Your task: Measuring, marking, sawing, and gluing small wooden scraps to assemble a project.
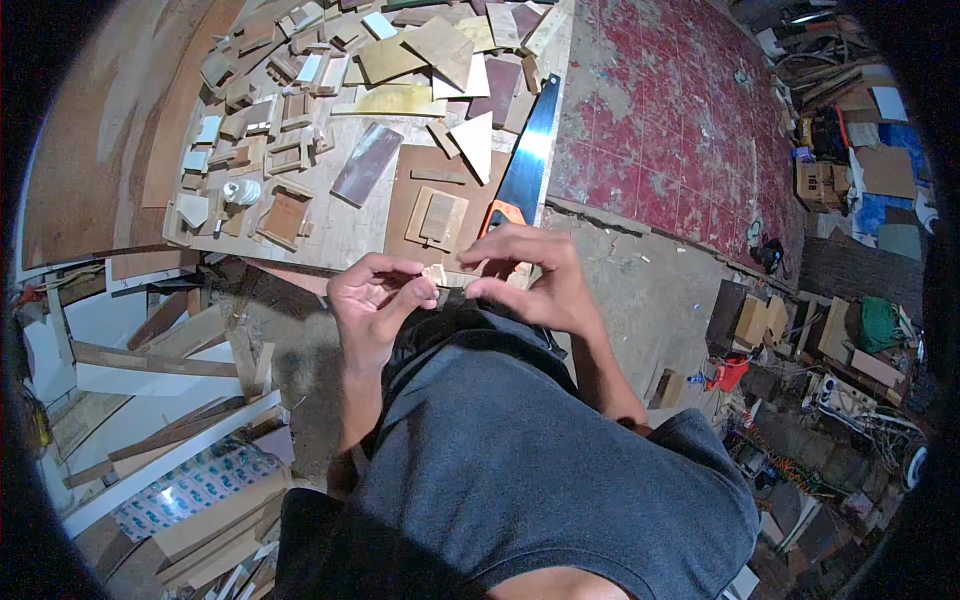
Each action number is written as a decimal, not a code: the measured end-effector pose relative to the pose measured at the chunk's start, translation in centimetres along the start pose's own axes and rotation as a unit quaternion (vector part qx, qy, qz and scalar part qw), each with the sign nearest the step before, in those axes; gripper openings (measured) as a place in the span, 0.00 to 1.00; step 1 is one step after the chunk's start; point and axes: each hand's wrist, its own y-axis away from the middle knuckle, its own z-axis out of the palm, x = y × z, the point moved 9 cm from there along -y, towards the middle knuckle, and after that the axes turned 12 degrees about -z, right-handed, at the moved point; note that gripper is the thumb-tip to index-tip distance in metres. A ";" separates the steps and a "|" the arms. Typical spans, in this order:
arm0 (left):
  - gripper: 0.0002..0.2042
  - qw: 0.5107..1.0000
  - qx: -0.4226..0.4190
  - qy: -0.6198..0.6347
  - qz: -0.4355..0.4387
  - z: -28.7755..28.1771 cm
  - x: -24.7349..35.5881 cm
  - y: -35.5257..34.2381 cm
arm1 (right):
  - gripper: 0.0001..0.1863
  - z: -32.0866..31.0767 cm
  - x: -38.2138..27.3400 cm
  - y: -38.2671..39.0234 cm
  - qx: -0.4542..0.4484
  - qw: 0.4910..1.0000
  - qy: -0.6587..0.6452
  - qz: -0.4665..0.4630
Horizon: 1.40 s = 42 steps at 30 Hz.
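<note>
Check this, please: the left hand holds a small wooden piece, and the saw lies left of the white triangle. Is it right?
The side is wrong: the head view shows the saw right of the white triangle. The left hand holds a small wooden piece.

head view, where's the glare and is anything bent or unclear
Head view: bright glare on the saw blade and a highlight on the patterned sheet; the wooden panel at far left looks curved near the rim; the small wooden piece in the left hand shows little detail.
</note>
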 end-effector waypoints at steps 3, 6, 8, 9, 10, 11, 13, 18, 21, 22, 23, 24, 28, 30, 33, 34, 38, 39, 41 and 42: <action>0.09 1.000 -0.007 -0.009 -0.012 0.0 -0.4 -0.1 | 0.14 0.8 1.3 -0.1 -0.018 0.999 0.026 0.043; 0.09 0.999 0.033 0.014 0.003 -1.6 -0.1 -0.3 | 0.12 0.2 9.4 1.6 -0.002 0.985 0.087 0.149; 0.08 0.996 0.079 0.034 0.007 -3.7 -0.2 -0.2 | 0.13 0.5 18.1 4.2 -0.036 0.963 0.164 0.210; 0.07 0.995 0.096 0.035 0.007 -4.8 -0.5 -0.1 | 0.15 1.5 21.2 5.2 -0.077 0.954 0.211 0.199; 0.07 0.995 0.097 0.034 0.006 -5.2 -0.5 -0.1 | 0.15 2.2 24.7 6.7 -0.078 0.954 0.210 0.200; 0.07 0.994 0.102 0.032 -0.002 -5.6 -0.7 -0.2 | 0.16 3.1 28.3 8.3 -0.096 0.947 0.229 0.206; 0.07 0.993 0.113 0.024 -0.018 -6.7 -1.0 0.3 | 0.17 5.3 31.4 9.6 -0.119 0.940 0.242 0.210; 0.08 0.987 0.157 -0.001 -0.032 -8.5 -1.5 1.7 | 0.14 7.5 34.1 10.0 -0.115 0.916 0.310 0.226; 0.08 0.982 0.181 -0.008 -0.047 -9.1 -1.9 2.4 | 0.15 8.3 35.5 10.6 -0.093 0.914 0.320 0.232; 0.08 0.980 0.189 -0.012 -0.055 -9.3 -2.1 2.6 | 0.16 8.3 35.6 10.5 -0.077 0.914 0.325 0.232; 0.08 0.980 0.193 -0.013 -0.054 -9.4 -2.3 2.8 | 0.16 8.5 35.8 10.4 -0.080 0.915 0.321 0.230; 0.08 0.979 0.198 -0.014 -0.053 -9.5 -2.4 2.9 | 0.15 8.6 35.9 10.5 -0.078 0.916 0.318 0.230; 0.08 0.972 0.226 -0.014 -0.059 -10.2 -3.0 3.5 | 0.12 9.1 36.2 10.9 -0.081 0.923 0.303 0.223; 0.08 0.971 0.231 -0.011 -0.057 -10.3 -3.1 3.5 | 0.12 9.4 36.7 11.1 -0.082 0.922 0.313 0.211; 0.08 0.970 0.235 -0.008 -0.061 -9.8 -3.0 3.2 | 0.10 9.3 37.5 11.7 -0.077 0.922 0.336 0.177; 0.08 0.971 0.231 -0.011 -0.065 -9.7 -3.1 3.1 | 0.10 9.5 37.0 11.2 -0.076 0.924 0.343 0.149; 0.08 0.973 0.220 -0.010 -0.073 -9.3 -3.6 2.8 | 0.10 9.7 36.4 10.6 -0.098 0.924 0.346 0.131; 0.08 0.972 0.223 -0.010 -0.073 -9.3 -3.5 2.8 | 0.10 9.9 36.6 10.3 -0.124 0.914 0.362 0.135; 0.08 0.975 0.212 -0.006 -0.066 -8.8 -3.4 2.8 | 0.13 10.1 36.5 9.8 -0.149 0.907 0.375 0.121; 0.08 0.974 0.216 -0.005 -0.065 -8.8 -3.4 3.0 | 0.13 10.2 36.4 9.7 -0.152 0.907 0.374 0.119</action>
